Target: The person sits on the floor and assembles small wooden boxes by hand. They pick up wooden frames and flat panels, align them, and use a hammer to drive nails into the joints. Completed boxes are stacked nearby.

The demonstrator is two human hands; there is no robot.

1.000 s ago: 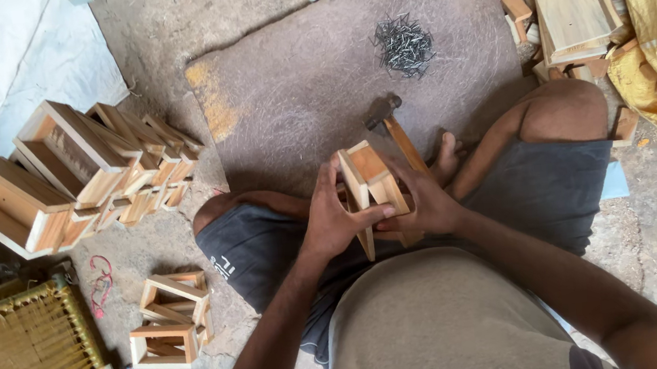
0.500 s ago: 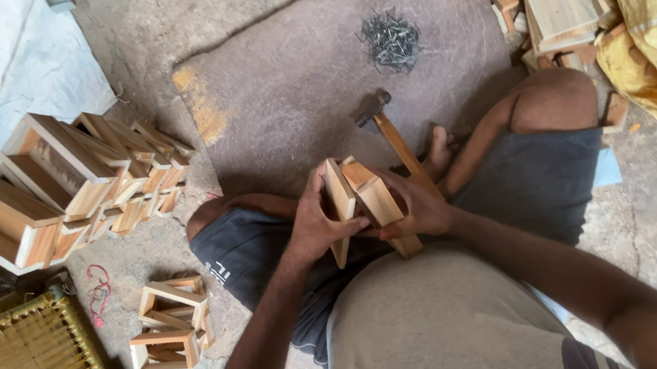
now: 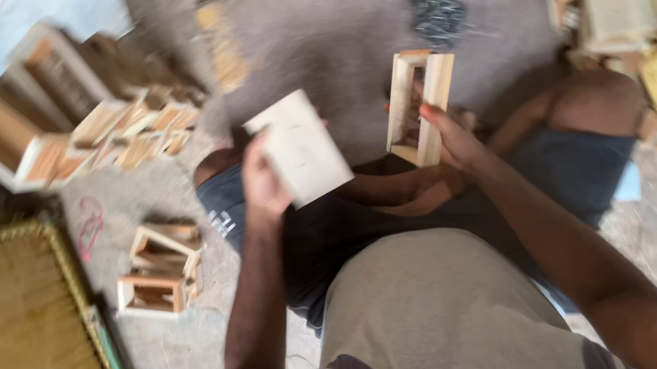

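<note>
Seated on the floor, a person lifts two wooden pieces above a grey mat (image 3: pixel 329 38). Left hand (image 3: pixel 263 185) closed round a pale wooden block (image 3: pixel 300 147); right hand (image 3: pixel 454 143) grips a small open wooden frame (image 3: pixel 420 106), upright, w/ what looks like a nail pile (image 3: pixel 436 9) beyond it. View blurred.

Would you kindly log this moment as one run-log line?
left hand: holds flat wooden panel | right hand: holds open wooden frame upright | pieces apart | above grey mat | image blurred
</note>
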